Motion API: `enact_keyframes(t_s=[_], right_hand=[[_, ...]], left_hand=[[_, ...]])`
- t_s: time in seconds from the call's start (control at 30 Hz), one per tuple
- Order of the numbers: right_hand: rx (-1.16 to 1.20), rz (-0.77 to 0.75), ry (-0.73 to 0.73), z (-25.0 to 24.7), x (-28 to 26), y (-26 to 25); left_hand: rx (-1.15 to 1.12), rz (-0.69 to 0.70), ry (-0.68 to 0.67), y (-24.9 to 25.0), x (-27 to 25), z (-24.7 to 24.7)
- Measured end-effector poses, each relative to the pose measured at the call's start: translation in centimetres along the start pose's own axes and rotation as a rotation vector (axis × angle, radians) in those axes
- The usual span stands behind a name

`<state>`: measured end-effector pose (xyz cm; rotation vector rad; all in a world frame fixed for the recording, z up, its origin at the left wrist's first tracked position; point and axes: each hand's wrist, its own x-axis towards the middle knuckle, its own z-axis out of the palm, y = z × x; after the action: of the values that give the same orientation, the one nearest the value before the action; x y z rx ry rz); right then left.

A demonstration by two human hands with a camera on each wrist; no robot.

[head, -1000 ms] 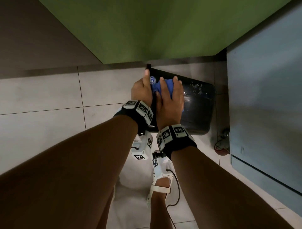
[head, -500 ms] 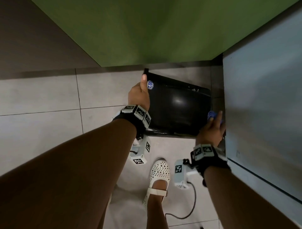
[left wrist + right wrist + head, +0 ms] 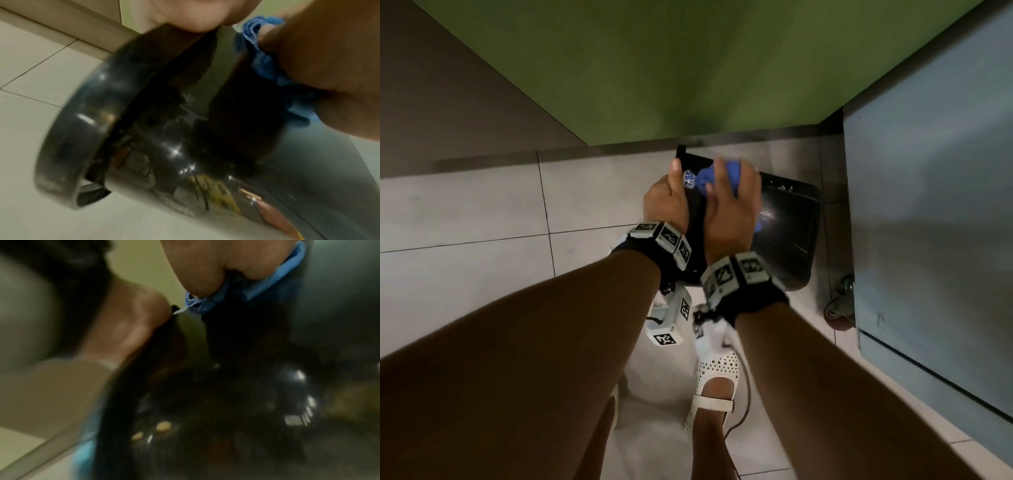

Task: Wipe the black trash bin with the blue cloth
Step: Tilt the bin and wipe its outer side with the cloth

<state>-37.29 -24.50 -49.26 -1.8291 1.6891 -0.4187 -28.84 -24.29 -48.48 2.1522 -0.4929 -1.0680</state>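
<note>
The glossy black trash bin (image 3: 787,233) lies tipped on the tiled floor, its rim to the left. My left hand (image 3: 666,202) grips that rim (image 3: 68,129), thumb up along it beside a white price sticker (image 3: 689,179). My right hand (image 3: 732,205) presses the bunched blue cloth (image 3: 722,173) against the bin's upper side close to the rim, fingers spread over it. The left wrist view shows the blue cloth (image 3: 265,65) under the right hand's palm. In the blurred right wrist view the cloth (image 3: 265,283) sits between palm and bin (image 3: 226,402).
A green wall (image 3: 688,68) rises just behind the bin. A grey-blue cabinet (image 3: 928,222) on a castor (image 3: 840,305) stands close on the right. My foot in a white sandal (image 3: 717,380) is planted below the bin, with a thin cable (image 3: 744,407) beside it.
My right hand swung from the bin's lower right edge back up and left to the rim end, carrying the cloth. The left hand kept its hold on the rim.
</note>
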Motion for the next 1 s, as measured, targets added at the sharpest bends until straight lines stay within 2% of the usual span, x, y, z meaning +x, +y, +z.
enact_keyframes(t_s=[0.1, 0.17, 0.23, 0.33, 0.43, 0.47, 0.53, 0.67, 0.73, 0.77, 0.9, 0.97, 1.0], right_hand=[[-0.002, 0.105, 0.052, -1.9, 3.6, 3.2], [-0.013, 0.274, 0.062, -4.1, 5.4, 5.9], [0.081, 0.419, 0.061, -6.5, 5.8, 7.6], [0.074, 0.436, 0.106, -7.8, 4.0, 8.5], [-0.036, 0.396, 0.179, -6.0, 1.2, 8.3], [-0.007, 0.377, 0.171, -5.0, 0.3, 7.8], [0.081, 0.262, 0.117, -3.0, -1.8, 6.0], [-0.029, -0.013, -0.056, -0.8, -5.4, 2.6], [-0.054, -0.128, -0.064, -0.9, -4.7, 4.1], [-0.029, -0.130, -0.042, -1.3, -3.8, 5.6], [0.171, 0.305, 0.159, -5.4, 0.1, 8.1], [0.244, 0.418, 0.155, -6.6, 0.8, 8.3], [0.177, 0.418, 0.165, -6.7, 0.6, 8.7]], left_hand=[[0.014, -0.007, -0.014, -0.1, -0.1, -0.1], [-0.011, -0.014, -0.022, -0.1, -0.2, 0.0], [-0.027, -0.015, -0.018, -0.1, -0.1, 0.1], [-0.007, 0.004, -0.030, -0.2, -0.2, 0.2], [0.017, 0.008, -0.046, -0.6, -0.2, 0.4], [0.013, 0.009, -0.044, -0.5, -0.1, 0.4], [0.022, 0.014, -0.038, -0.5, 0.0, 0.4], [0.053, 0.026, -0.018, -0.6, -0.2, 0.2], [0.040, 0.025, -0.028, -0.5, -0.3, 0.1], [0.036, 0.022, -0.033, -0.4, -0.3, 0.1], [0.000, 0.004, -0.046, -0.3, -0.3, 0.2], [0.004, 0.001, -0.041, -0.4, -0.3, 0.2], [-0.001, -0.002, -0.043, -0.5, -0.2, 0.2]])
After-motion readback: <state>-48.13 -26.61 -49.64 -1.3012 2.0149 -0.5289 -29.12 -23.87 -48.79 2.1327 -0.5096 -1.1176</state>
